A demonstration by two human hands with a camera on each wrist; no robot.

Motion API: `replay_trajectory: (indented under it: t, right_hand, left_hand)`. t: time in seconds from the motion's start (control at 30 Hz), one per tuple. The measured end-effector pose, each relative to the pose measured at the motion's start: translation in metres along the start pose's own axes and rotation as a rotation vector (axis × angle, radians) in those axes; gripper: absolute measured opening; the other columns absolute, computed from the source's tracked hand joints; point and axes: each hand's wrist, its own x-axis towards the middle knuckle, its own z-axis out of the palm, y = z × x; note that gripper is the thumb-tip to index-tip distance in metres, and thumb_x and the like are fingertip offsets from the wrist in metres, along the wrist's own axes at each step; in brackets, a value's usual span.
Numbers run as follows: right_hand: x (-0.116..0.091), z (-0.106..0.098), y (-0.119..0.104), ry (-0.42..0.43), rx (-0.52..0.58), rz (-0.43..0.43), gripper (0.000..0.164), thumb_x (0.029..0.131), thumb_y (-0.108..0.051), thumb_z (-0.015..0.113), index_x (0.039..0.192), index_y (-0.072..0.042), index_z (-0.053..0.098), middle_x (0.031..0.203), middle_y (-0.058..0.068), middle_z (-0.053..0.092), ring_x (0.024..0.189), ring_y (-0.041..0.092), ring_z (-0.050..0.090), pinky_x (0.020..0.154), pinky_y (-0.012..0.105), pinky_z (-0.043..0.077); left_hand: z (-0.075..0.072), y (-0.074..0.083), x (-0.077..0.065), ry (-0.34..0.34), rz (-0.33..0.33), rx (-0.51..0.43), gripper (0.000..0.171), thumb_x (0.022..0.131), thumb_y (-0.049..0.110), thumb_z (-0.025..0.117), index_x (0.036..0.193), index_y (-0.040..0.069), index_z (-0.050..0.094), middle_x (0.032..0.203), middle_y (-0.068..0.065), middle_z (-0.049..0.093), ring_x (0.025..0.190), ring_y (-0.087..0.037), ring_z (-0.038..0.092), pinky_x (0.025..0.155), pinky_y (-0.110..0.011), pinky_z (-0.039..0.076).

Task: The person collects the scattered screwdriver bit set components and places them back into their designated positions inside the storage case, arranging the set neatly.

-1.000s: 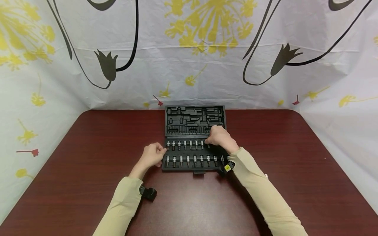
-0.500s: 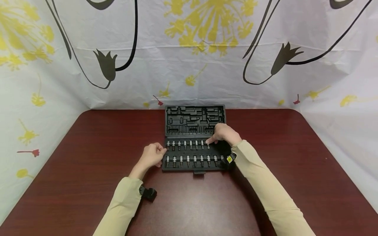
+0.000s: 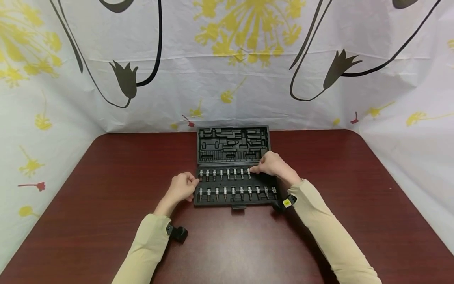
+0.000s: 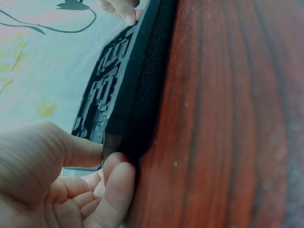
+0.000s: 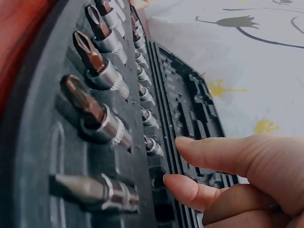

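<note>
An open black socket case (image 3: 227,184) lies on the table, holding two rows of silver bit sockets. My left hand (image 3: 181,187) pinches the case's left edge; in the left wrist view the thumb (image 4: 83,152) lies over the rim and fingers bend against its side. My right hand (image 3: 272,163) hovers at the right end of the back row, beside the last bit socket (image 5: 153,146) there, which sits in its slot. Its two foremost fingertips stand apart with nothing between them, and the other fingers are bent. A flat-blade bit socket (image 5: 95,190) lies nearest the right wrist camera.
The case lid (image 3: 232,144), with moulded hollows, lies back toward the patterned cloth (image 3: 227,90) behind the table. A latch (image 3: 239,207) sticks out at the case's front edge. Dark red wood tabletop (image 3: 142,165) surrounds the case.
My right hand has drawn back rightward from the last bit socket in the back row, uncovering it and the front row's right end. The left hand keeps its hold on the case edge.
</note>
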Motion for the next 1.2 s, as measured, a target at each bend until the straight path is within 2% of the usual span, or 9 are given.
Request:
replay_trajectory:
  t: [0.13,0.2,0.27,0.43,0.57,0.73,0.83,0.93,1.2]
  right_hand:
    - [-0.009,-0.005,0.004,0.010,-0.005,-0.021,0.046,0.086,-0.032,0.067,0.048,-0.015,0.046,0.051,-0.006,0.043,0.045,0.007,0.024,0.046,0.021,0.027]
    - [-0.012,-0.007,0.007,0.019,-0.006,-0.029,0.042,0.087,-0.030,0.066,0.051,-0.013,0.052,0.051,-0.007,0.043,0.045,0.008,0.024,0.045,0.021,0.026]
    - [-0.014,-0.008,0.011,0.027,-0.002,-0.030,0.040,0.088,-0.031,0.065,0.055,-0.011,0.055,0.049,-0.006,0.036,0.046,0.008,0.024,0.045,0.022,0.026]
    - [-0.023,-0.011,0.021,0.057,-0.015,-0.058,0.044,0.089,-0.031,0.063,0.052,-0.014,0.046,0.047,-0.007,0.028,0.045,0.008,0.024,0.044,0.023,0.026]
    - [-0.032,-0.012,0.027,0.084,-0.033,-0.102,0.042,0.089,-0.028,0.063,0.052,-0.012,0.050,0.047,-0.007,0.030,0.046,0.008,0.027,0.046,0.023,0.027]
    - [-0.041,-0.013,0.034,0.106,-0.057,-0.125,0.032,0.089,-0.026,0.063,0.066,-0.003,0.065,0.052,-0.006,0.043,0.050,0.010,0.035,0.048,0.024,0.032]
    - [-0.047,-0.014,0.038,0.112,-0.072,-0.127,0.031,0.088,-0.026,0.062,0.068,-0.002,0.066,0.054,-0.006,0.047,0.052,0.011,0.038,0.049,0.024,0.034]
    - [-0.052,-0.016,0.043,0.114,-0.078,-0.125,0.033,0.088,-0.026,0.062,0.065,-0.002,0.063,0.052,-0.007,0.044,0.051,0.010,0.038,0.048,0.024,0.034]
    - [-0.066,-0.017,0.058,0.136,-0.102,-0.126,0.026,0.086,-0.023,0.064,0.070,-0.003,0.067,0.063,-0.003,0.058,0.057,0.012,0.045,0.051,0.026,0.038]
  left_hand:
    - [0.001,0.001,0.000,-0.001,-0.017,0.000,0.017,0.094,0.011,0.056,0.081,0.000,0.056,0.057,-0.008,0.055,0.042,-0.013,0.054,0.040,-0.028,0.052]
    - [0.001,0.001,0.000,-0.004,-0.018,0.000,0.017,0.094,0.012,0.056,0.081,0.000,0.056,0.056,-0.008,0.055,0.042,-0.013,0.054,0.041,-0.028,0.052]
    - [0.002,0.001,0.000,-0.005,-0.014,0.001,0.017,0.094,0.012,0.056,0.081,0.000,0.055,0.056,-0.008,0.055,0.042,-0.013,0.054,0.041,-0.028,0.052]
    - [0.002,0.001,0.000,-0.004,-0.011,-0.002,0.017,0.094,0.012,0.056,0.082,0.000,0.056,0.057,-0.008,0.055,0.042,-0.013,0.054,0.041,-0.028,0.052]
    - [0.001,0.001,0.000,-0.002,-0.009,0.001,0.017,0.094,0.011,0.056,0.082,-0.001,0.056,0.058,-0.009,0.056,0.042,-0.013,0.055,0.041,-0.028,0.052]
    - [0.001,0.001,0.000,0.001,0.008,0.003,0.017,0.094,0.009,0.055,0.082,-0.002,0.055,0.058,-0.010,0.056,0.042,-0.013,0.054,0.041,-0.028,0.052]
    - [0.001,0.001,0.000,0.005,0.011,0.003,0.017,0.094,0.009,0.056,0.081,-0.002,0.055,0.057,-0.010,0.056,0.042,-0.013,0.054,0.040,-0.028,0.052]
    - [0.001,0.002,-0.001,0.003,0.007,0.002,0.017,0.094,0.009,0.056,0.081,-0.002,0.055,0.057,-0.009,0.056,0.042,-0.013,0.054,0.040,-0.028,0.052]
    - [0.000,0.003,-0.001,-0.009,-0.016,0.000,0.017,0.094,0.010,0.056,0.081,-0.001,0.055,0.056,-0.010,0.056,0.042,-0.014,0.055,0.041,-0.027,0.052]
